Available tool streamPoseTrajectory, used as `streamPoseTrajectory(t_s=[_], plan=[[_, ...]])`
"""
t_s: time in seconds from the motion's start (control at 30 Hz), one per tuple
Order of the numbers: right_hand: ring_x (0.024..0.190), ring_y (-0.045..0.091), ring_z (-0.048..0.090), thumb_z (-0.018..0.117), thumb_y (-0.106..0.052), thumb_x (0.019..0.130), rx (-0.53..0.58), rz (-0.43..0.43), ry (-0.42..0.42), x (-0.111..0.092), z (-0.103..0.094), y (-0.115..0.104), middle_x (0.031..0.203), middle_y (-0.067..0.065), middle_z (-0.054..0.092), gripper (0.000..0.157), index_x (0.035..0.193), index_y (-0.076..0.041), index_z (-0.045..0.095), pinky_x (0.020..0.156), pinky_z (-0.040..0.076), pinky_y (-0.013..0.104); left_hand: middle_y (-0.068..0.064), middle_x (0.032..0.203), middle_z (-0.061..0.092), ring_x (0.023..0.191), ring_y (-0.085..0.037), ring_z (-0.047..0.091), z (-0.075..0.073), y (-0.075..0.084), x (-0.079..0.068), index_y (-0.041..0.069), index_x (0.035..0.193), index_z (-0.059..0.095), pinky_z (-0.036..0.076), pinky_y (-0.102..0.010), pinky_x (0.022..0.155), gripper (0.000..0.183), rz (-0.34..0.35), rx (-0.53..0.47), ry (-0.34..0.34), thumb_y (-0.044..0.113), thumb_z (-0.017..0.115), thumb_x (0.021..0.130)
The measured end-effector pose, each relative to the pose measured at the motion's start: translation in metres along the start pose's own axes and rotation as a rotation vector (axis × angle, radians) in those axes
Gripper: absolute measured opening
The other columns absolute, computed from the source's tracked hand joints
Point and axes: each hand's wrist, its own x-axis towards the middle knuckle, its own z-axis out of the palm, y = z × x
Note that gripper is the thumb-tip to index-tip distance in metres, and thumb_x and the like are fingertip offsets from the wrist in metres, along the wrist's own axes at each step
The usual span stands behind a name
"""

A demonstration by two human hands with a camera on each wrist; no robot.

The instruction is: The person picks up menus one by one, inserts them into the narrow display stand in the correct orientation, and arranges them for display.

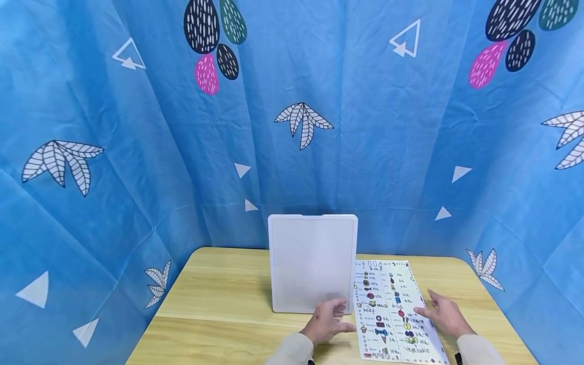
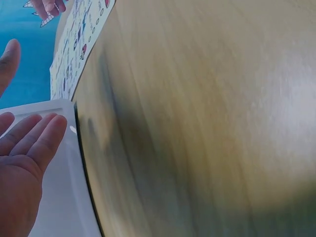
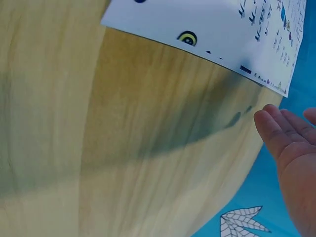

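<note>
A white sheet (image 1: 371, 344) headed "food", with small coloured drawings and handwritten prices, lies on the right part of the table. My left hand (image 1: 326, 322) hovers between the sheet's left edge and a white board (image 1: 315, 263), fingers extended and holding nothing. In the left wrist view its fingers overlap the board's edge. My right hand (image 1: 444, 314) is at the sheet's right edge, thumb pointing over the paper. Its fingers are straight and hold nothing in the right wrist view.
The white board stands upright near the back of the wooden table (image 1: 214, 309). A blue patterned curtain (image 1: 301, 172) hangs behind the table and along both sides.
</note>
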Motion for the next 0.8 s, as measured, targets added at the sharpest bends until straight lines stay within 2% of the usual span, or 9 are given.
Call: streamPoseTrajectory(t_s=[0.3, 0.6, 0.7, 0.8], plan=[[0.122, 0.059, 0.044, 0.074, -0.059, 0.082, 0.017, 0.01, -0.023, 0.003, 0.007, 0.006, 0.133, 0.046, 0.037, 0.112, 0.138, 0.026, 0.028, 0.097, 0.043, 0.062, -0.016, 0.114, 0.07, 0.101, -0.027, 0.07, 0.011, -0.009, 0.005, -0.006, 0.129, 0.06, 0.057, -0.03, 0.085, 0.069, 0.02, -0.009, 0.018, 0.01, 0.091, 0.07], [0.122, 0.058, 0.046, 0.074, -0.052, 0.087, 0.075, 0.012, -0.005, 0.004, 0.009, 0.007, 0.134, 0.046, 0.038, 0.104, 0.139, 0.026, 0.028, 0.095, 0.045, 0.06, -0.018, 0.117, 0.069, 0.101, -0.027, 0.07, 0.024, -0.015, 0.007, -0.006, 0.126, 0.062, 0.056, -0.029, 0.085, 0.068, 0.046, -0.043, 0.083, 0.008, 0.092, 0.066], [0.122, 0.057, 0.046, 0.073, -0.051, 0.088, 0.097, 0.017, 0.005, 0.004, 0.01, 0.008, 0.134, 0.045, 0.039, 0.103, 0.14, 0.025, 0.027, 0.096, 0.046, 0.06, -0.018, 0.115, 0.069, 0.1, -0.029, 0.07, 0.029, -0.014, 0.008, -0.007, 0.124, 0.062, 0.057, -0.03, 0.085, 0.066, 0.043, -0.064, 0.104, 0.006, 0.092, 0.066], [0.121, 0.057, 0.048, 0.072, -0.052, 0.088, 0.112, 0.016, 0.021, 0.004, 0.011, 0.01, 0.134, 0.045, 0.04, 0.104, 0.14, 0.026, 0.027, 0.096, 0.046, 0.06, -0.019, 0.113, 0.07, 0.099, -0.03, 0.07, 0.034, -0.013, 0.009, -0.008, 0.121, 0.063, 0.057, -0.031, 0.084, 0.063, 0.01, -0.106, 0.124, 0.002, 0.091, 0.065]])
